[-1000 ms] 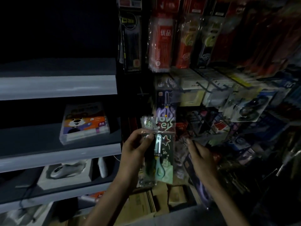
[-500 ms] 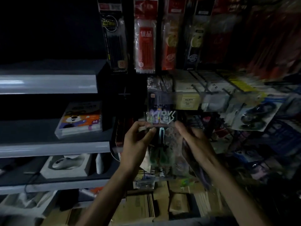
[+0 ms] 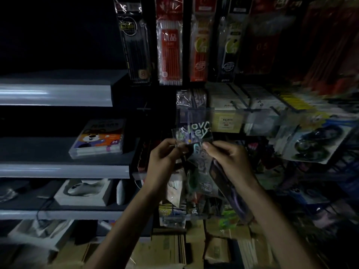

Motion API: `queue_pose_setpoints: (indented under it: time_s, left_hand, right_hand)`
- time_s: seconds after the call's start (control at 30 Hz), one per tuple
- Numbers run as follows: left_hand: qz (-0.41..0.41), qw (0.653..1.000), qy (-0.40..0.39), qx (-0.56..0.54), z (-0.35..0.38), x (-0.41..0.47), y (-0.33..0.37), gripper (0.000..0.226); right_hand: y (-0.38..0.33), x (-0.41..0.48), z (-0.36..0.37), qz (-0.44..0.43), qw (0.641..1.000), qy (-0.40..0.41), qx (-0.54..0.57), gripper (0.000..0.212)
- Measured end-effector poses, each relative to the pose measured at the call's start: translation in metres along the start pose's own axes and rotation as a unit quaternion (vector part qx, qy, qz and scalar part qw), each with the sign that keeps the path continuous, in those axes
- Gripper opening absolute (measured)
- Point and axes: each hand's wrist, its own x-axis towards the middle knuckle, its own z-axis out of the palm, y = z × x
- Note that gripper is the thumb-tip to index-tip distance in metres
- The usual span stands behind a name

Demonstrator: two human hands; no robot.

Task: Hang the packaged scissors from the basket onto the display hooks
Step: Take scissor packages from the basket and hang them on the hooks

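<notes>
Since before, the right hand (image 3: 231,161) has closed onto the scissors pack (image 3: 198,131); the left hand (image 3: 161,162) pinches its other top corner.

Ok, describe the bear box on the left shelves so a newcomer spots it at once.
Start at the grey shelves left of the hanging packets. On the middle shelf lies the flat box. It alone has an orange and purple lid with a cartoon bear face; the shelf below holds a white mouse.
</notes>
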Motion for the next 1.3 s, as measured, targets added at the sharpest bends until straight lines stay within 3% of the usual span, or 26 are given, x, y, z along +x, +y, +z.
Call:
queue_pose_setpoints:
  time_s: [0.2,0.33,0.5,0.77,1.13,1.3]
  left_hand:
    - [0.091,0.991,0.069,0.063,-0.006,0.016,0.015,0.013]
    - [0.115,0.988,0.06,0.079,0.0,0.023,0.031,0.018]
    - [0.123,0.987,0.058,0.083,0.003,0.025,0.037,0.011]
    - [0.111,0.994,-0.013,-0.013,0.001,0.015,0.069,0.026]
    - [0.118,0.991,-0.02,0.055,-0.004,0.011,0.071,0.025]
    - [0.134,0.989,-0.02,0.059,-0.005,0.011,0.067,0.027]
  right_hand:
    - [0.011,0.001,0.007,-0.006,0.998,0.051,0.024,0.018]
    - [0.018,-0.002,0.004,-0.001,0.997,0.073,0.017,0.022]
    - [0.024,-0.014,-0.003,0.03,0.993,0.107,0.026,0.015]
    - [0.02,-0.006,0.002,0.006,0.994,0.1,0.031,0.01]
    - [0.007,0.034,0.018,-0.011,0.992,0.113,0.058,0.007]
    - [0.014,0.045,0.021,-0.005,0.99,0.132,0.052,0.027]
